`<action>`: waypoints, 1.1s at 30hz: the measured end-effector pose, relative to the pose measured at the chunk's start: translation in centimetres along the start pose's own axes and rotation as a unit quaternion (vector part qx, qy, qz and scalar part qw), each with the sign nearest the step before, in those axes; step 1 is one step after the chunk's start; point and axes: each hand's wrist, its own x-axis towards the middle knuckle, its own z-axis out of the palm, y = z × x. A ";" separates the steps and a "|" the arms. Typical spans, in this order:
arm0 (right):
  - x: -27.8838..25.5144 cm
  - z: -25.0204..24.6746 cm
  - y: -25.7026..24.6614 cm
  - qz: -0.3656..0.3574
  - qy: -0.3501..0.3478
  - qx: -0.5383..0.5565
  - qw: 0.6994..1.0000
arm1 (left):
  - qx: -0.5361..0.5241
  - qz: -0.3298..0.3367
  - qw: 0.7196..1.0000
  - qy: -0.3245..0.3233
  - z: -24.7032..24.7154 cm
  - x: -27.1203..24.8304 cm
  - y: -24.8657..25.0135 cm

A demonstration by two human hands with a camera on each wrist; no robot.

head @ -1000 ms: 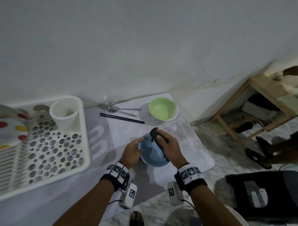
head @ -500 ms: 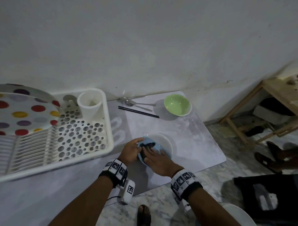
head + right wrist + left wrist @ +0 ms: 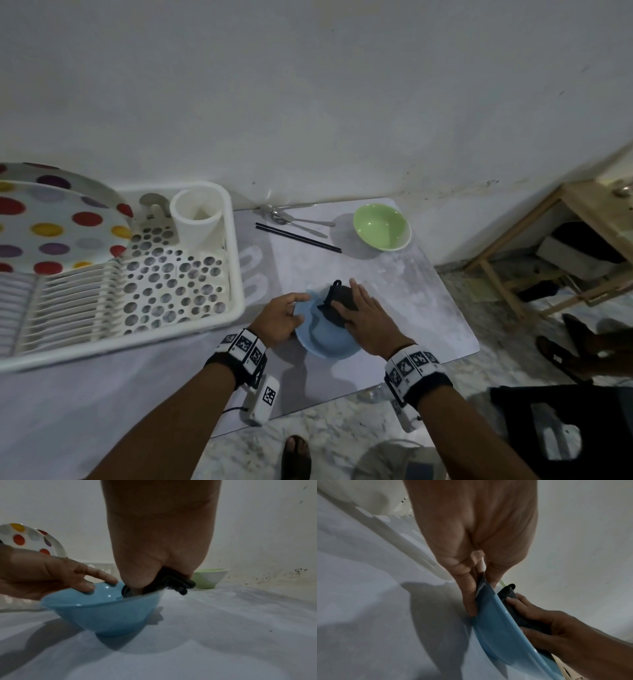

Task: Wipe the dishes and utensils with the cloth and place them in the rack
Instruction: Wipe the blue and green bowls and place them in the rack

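A blue bowl [image 3: 325,337] stands on the pale table mat near its front edge. My left hand [image 3: 284,315] pinches the bowl's left rim, thumb inside and fingers outside, as the left wrist view shows on the bowl [image 3: 501,628]. My right hand [image 3: 366,318] holds a dark cloth [image 3: 337,299] and presses it into the bowl's far side. A corner of the cloth [image 3: 173,582] sticks out over the rim. A green bowl [image 3: 382,226], black chopsticks [image 3: 298,237] and metal spoons [image 3: 294,219] lie at the back of the mat.
A white dish rack [image 3: 236,274] fills the left side and holds a dotted plate [image 3: 51,222] and a white cup [image 3: 197,219]. The wall is close behind. A wooden stool [image 3: 565,257] and another person's foot [image 3: 565,353] are on the floor to the right.
My right hand has brought the bunched cloth down into the bowl and slid it from the left side to the far side. The left hand has kept its hold on the rim.
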 end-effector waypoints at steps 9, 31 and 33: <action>4.4 0.1 1.8 -0.055 0.044 0.035 0.997 | 0.043 0.020 0.999 -0.021 -0.4 0.1 0.1; 4.3 0.1 1.6 -0.158 0.094 -0.086 0.979 | 0.069 0.036 0.997 0.015 0.7 -1.5 0.7; 3.2 0.3 1.7 -0.149 0.055 -0.136 0.978 | 0.064 0.034 0.997 0.014 0.7 -1.5 0.9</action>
